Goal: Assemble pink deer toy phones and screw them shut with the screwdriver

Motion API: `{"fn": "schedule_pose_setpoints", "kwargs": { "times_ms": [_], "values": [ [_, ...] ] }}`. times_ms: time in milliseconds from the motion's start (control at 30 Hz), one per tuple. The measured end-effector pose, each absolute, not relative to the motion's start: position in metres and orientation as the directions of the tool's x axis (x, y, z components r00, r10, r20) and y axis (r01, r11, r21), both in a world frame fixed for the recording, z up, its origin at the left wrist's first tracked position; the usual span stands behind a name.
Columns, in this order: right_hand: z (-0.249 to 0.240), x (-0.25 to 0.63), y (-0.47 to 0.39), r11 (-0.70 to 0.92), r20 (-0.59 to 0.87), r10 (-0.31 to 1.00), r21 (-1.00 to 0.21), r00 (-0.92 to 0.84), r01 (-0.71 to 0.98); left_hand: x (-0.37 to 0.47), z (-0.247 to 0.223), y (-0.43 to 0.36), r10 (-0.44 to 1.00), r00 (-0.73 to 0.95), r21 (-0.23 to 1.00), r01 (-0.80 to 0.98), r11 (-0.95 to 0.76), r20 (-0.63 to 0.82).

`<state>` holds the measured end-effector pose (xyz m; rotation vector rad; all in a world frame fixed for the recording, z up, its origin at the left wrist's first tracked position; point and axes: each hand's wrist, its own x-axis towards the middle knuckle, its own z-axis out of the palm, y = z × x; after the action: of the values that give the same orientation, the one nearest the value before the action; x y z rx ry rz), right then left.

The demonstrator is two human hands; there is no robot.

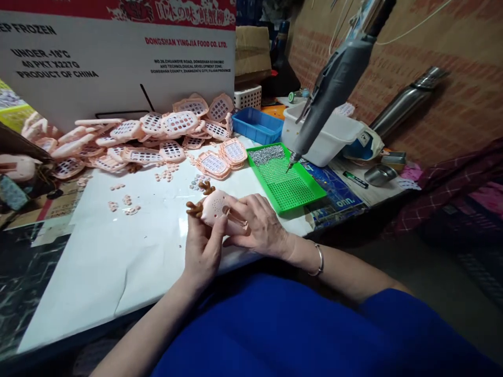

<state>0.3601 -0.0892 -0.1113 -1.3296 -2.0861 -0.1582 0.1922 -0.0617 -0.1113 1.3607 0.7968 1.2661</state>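
Note:
A pink plastic toy phone casing with brown antlers (217,206) is held between both hands just above the table's near edge. My left hand (204,248) grips its antlered end, thumb across the perforated face. Around the other end, my right hand (261,222) is closed, its fingers at an open slot in the casing. Just beyond the hands lie small grey button pieces (199,181) and two pink frames with button grids (214,163). To the right, an electric screwdriver (330,89) hangs with its bit over a green tray (288,183) holding many small screws (267,154).
Many pink phone shells (137,133) are heaped against a large white carton (118,63). Small pink pieces (131,209) lie on the white sheet at left. Behind the green tray stand a blue basket (257,125) and a white bin (322,136). A steel flask (406,102) leans at right.

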Motion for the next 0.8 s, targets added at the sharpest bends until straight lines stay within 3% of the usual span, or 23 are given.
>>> {"fn": "schedule_pose_setpoints", "kwargs": {
  "times_ms": [67, 167, 267, 367, 533, 633, 800],
  "values": [
    [-0.111, 0.362, -0.09, 0.515, 0.591, 0.768, -0.341, -0.247, 0.786, 0.187, -0.114, -0.065, 0.938, 0.224, 0.962, -0.117, -0.245, 0.266],
    [-0.104, 0.366, -0.09, 0.523, 0.541, 0.825, -0.622, -0.163, 0.583, 0.175, -0.118, -0.069, 0.881, 0.353, 0.946, -0.042, -0.322, 0.315],
    [-0.093, 0.367, -0.089, 0.452, 0.421, 0.892, -0.821, -0.167, 0.35, 0.166, -0.124, -0.071, 0.825, 0.427, 0.908, 0.025, -0.419, 0.369],
    [-0.086, 0.366, -0.089, 0.32, 0.306, 0.945, -0.939, -0.116, 0.129, 0.162, -0.126, -0.072, 0.814, 0.404, 0.871, 0.078, -0.485, 0.417],
    [-0.079, 0.367, -0.088, 0.119, 0.128, 0.979, -0.991, -0.158, -0.069, 0.17, -0.119, -0.075, 0.879, 0.352, 0.93, 0.062, -0.363, 0.32],
    [-0.076, 0.37, -0.087, 0.134, 0.143, 0.978, -0.989, -0.15, -0.063, 0.176, -0.113, -0.08, 0.933, 0.291, 0.972, 0.031, -0.232, 0.213],
    [-0.075, 0.375, -0.085, 0.224, 0.204, 0.958, -0.971, -0.203, 0.081, 0.178, -0.11, -0.083, 0.951, 0.233, 0.976, 0.021, -0.216, 0.205]
  ]
}}
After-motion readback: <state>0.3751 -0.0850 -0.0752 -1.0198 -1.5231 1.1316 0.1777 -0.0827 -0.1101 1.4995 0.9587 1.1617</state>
